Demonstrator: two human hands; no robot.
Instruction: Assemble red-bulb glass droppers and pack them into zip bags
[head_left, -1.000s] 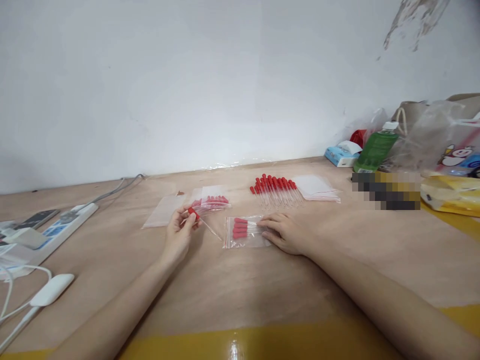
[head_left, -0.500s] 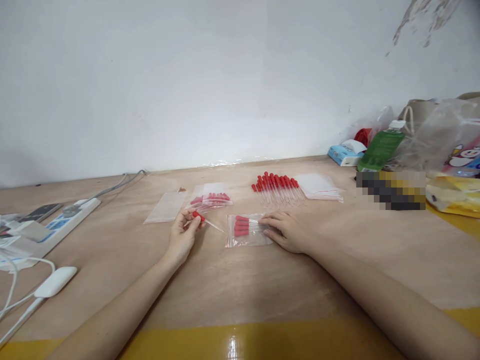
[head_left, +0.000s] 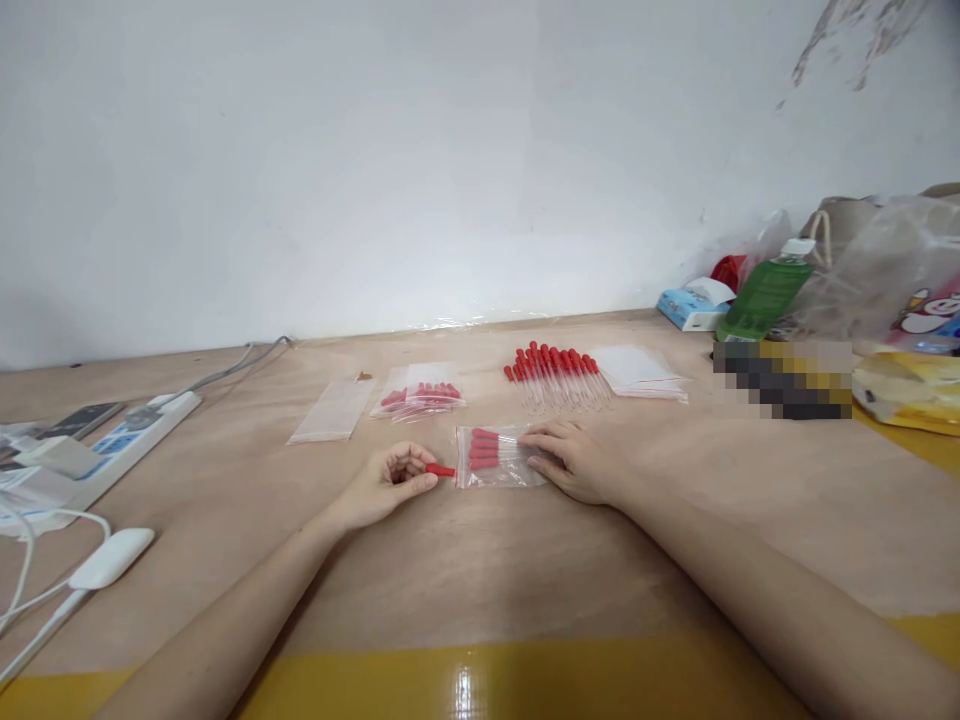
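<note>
Since half a second ago your left hand (head_left: pixel 386 482) has carried the red-bulbed dropper (head_left: pixel 440 470) rightward to the mouth of the small zip bag (head_left: pixel 496 457), fingers pinching its bulb. Your right hand (head_left: pixel 574 462) lies flat on that bag's far end, fingers released, pressing it to the table (head_left: pixel 480 570).

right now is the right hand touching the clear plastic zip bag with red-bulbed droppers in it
Touching. The head view shows the right hand lying flat on the right end of the clear plastic zip bag, fingers overlapping it and pressing it to the table.
</note>
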